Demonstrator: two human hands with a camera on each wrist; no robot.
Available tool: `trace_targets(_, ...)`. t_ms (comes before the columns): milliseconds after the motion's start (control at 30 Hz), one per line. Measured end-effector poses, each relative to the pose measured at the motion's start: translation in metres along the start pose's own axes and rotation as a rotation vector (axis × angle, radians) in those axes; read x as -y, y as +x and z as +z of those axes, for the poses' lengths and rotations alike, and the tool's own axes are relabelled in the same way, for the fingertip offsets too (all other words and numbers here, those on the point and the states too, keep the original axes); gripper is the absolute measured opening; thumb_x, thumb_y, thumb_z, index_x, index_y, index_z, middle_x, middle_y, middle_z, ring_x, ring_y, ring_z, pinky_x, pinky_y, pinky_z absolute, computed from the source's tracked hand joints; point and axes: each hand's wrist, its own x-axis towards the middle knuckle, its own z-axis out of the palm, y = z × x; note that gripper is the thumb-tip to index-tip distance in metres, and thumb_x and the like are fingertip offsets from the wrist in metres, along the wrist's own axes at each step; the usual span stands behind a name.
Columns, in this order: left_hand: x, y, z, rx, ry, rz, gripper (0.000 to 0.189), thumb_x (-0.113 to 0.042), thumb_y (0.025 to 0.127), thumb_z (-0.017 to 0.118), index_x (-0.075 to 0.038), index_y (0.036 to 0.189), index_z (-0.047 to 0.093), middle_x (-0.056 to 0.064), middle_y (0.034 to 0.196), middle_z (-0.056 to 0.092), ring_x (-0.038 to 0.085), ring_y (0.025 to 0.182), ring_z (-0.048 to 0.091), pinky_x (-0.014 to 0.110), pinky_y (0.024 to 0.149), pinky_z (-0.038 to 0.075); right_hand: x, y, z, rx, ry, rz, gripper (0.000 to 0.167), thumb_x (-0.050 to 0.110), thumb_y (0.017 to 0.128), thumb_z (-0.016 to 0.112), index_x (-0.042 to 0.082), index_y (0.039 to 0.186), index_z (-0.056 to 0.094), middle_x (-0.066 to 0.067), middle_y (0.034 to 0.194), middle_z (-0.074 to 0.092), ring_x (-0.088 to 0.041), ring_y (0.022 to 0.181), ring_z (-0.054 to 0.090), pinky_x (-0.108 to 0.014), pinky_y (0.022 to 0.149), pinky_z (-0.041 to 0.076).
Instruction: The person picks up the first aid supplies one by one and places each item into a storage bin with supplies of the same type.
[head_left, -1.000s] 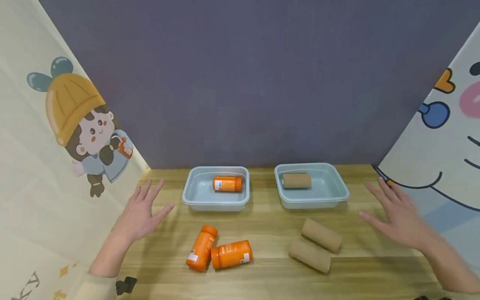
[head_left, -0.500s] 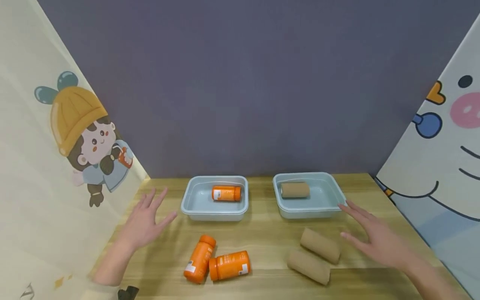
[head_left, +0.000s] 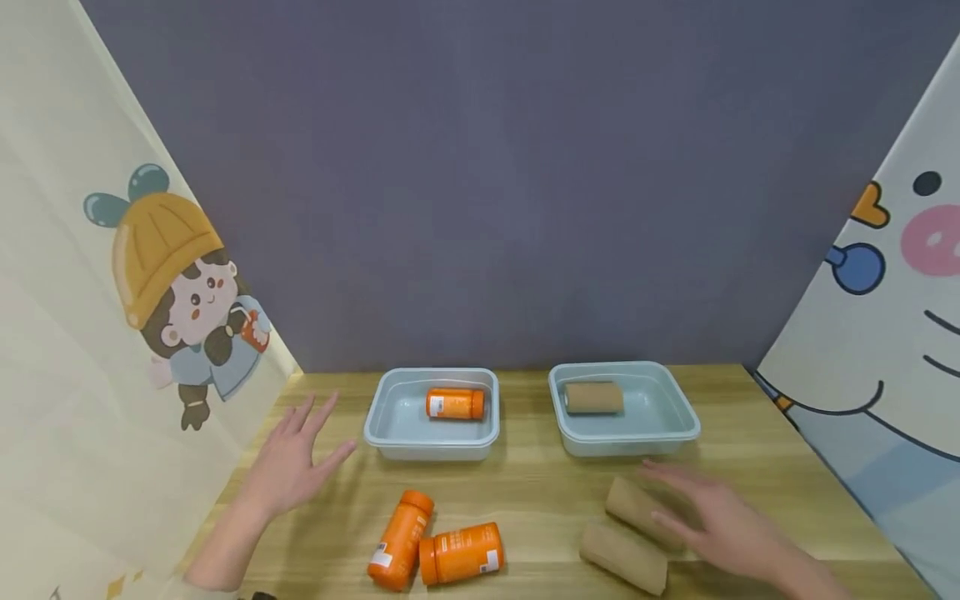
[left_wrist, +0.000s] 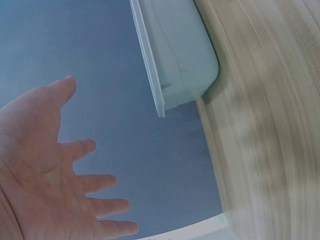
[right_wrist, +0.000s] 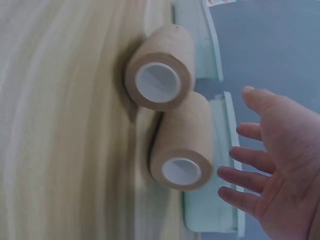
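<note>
Two brown rolls with white hollow cores lie side by side on the table: a nearer roll [head_left: 624,557] and a farther roll [head_left: 637,508]. My right hand [head_left: 712,521] hovers beside the farther roll, fingers extended, overlapping its end in the head view. In the right wrist view the palm faces both rolls with nothing in it. On the other side my left hand [head_left: 288,462] is held in the air with fingers spread, left of the left tub [head_left: 431,452]. Two orange bottles, one slanted [head_left: 401,542] and one lying crosswise [head_left: 461,553], rest between the hands.
Inside the left tub lies an orange bottle [head_left: 455,404]. The right tub [head_left: 630,446] holds another brown roll [head_left: 593,397]. Behind the tubs rises a dark grey-blue panel [head_left: 480,183], with printed cloths at the left [head_left: 67,333] and right [head_left: 900,367].
My right hand has moved left and nearer, from the table's right side to the brown rolls. The left hand stays raised and spread. The head view has tilted slightly upward.
</note>
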Motion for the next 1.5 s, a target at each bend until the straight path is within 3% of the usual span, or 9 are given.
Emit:
trace_targets(67,0.000,0.000,0.000,-0.002,-0.001,0.001,0.080,-0.055,0.103,0.063,-0.012,0.165,0.037,0.038,0.167,0.030,0.070,0.149,0.028,0.085,0.117,0.028,0.002,0.002,0.004,0.031,0.022,0.003,0.051,0.035,0.093,0.083,0.021,0.140,0.069,0.003,0.138,0.073,-0.022,0.122,0.072,-0.044,0.098,0.064)
trace_targets(467,0.001,-0.002,-0.001,0.009,0.000,-0.013,0.081,-0.055,0.102,0.063,-0.012,0.165,0.038,0.037,0.168,0.028,0.069,0.149,0.028,0.084,0.117,0.029,-0.002,0.008,0.011,0.199,0.101,0.046,0.057,0.037,0.092,0.085,0.017,0.142,0.065,0.003,0.133,0.073,-0.024,0.118,0.072,-0.046,0.096,0.064)
trace_targets(633,-0.002,-0.002,0.001,0.018,-0.011,-0.001,0.080,-0.052,0.103,0.064,-0.012,0.166,0.037,0.037,0.168,0.029,0.068,0.148,0.031,0.083,0.117,0.031,-0.005,0.003,0.017,0.153,0.100,0.041,0.065,0.021,0.084,0.091,0.013,0.143,0.064,0.003,0.131,0.074,-0.022,0.116,0.072,-0.042,0.094,0.065)
trace_targets(833,-0.016,0.011,0.007,0.000,-0.069,0.062,0.080,-0.050,0.102,0.067,-0.009,0.164,0.039,0.036,0.166,0.034,0.063,0.147,0.039,0.080,0.117,0.036,-0.006,0.010,0.015,0.094,0.096,0.040,0.068,0.010,0.080,0.092,0.013,0.142,0.065,0.003,0.129,0.074,-0.020,0.116,0.072,-0.042,0.095,0.065)
trace_targets(967,-0.046,0.023,0.022,-0.009,-0.142,0.132,0.078,-0.044,0.100,0.072,-0.008,0.163,0.042,0.032,0.165,0.040,0.057,0.149,0.042,0.075,0.119,0.039,-0.005,0.013,0.009,0.129,0.112,0.087,0.069,0.011,0.081,0.091,0.015,0.144,0.063,0.000,0.132,0.074,-0.024,0.118,0.072,-0.047,0.098,0.064)
trace_targets(1167,-0.131,0.048,0.046,-0.038,-0.306,0.262,0.072,-0.037,0.094,0.080,-0.012,0.156,0.053,0.019,0.161,0.052,0.043,0.149,0.050,0.063,0.123,0.043,-0.006,0.020,0.000,0.108,0.107,0.081,0.068,0.011,0.081,0.092,0.013,0.143,0.064,-0.004,0.133,0.074,-0.028,0.119,0.072,-0.049,0.097,0.064)
trace_targets(1333,-0.193,0.066,0.070,0.071,-0.474,0.270,0.073,-0.037,0.094,0.081,-0.015,0.157,0.052,0.015,0.165,0.049,0.040,0.154,0.044,0.064,0.128,0.035,-0.005,0.022,-0.003,0.092,0.101,0.061,0.066,0.011,0.081,0.092,0.013,0.142,0.065,-0.005,0.132,0.074,-0.029,0.119,0.072,-0.050,0.097,0.063)
trace_targets(1433,-0.214,0.075,0.089,0.109,-0.552,0.260,0.073,-0.035,0.094,0.081,-0.012,0.157,0.052,0.014,0.164,0.050,0.038,0.154,0.045,0.060,0.129,0.036,-0.004,0.022,-0.004,0.090,0.089,0.049,0.065,0.013,0.082,0.092,0.013,0.141,0.065,-0.005,0.133,0.074,-0.028,0.119,0.072,-0.050,0.098,0.063)
trace_targets(1500,-0.223,0.081,0.104,0.114,-0.602,0.245,0.070,-0.031,0.093,0.081,-0.010,0.154,0.055,0.016,0.161,0.053,0.039,0.149,0.051,0.056,0.124,0.045,-0.003,0.022,-0.005,0.090,0.085,0.044,0.066,0.013,0.082,0.091,0.012,0.142,0.065,-0.005,0.133,0.075,-0.028,0.119,0.072,-0.050,0.098,0.063)
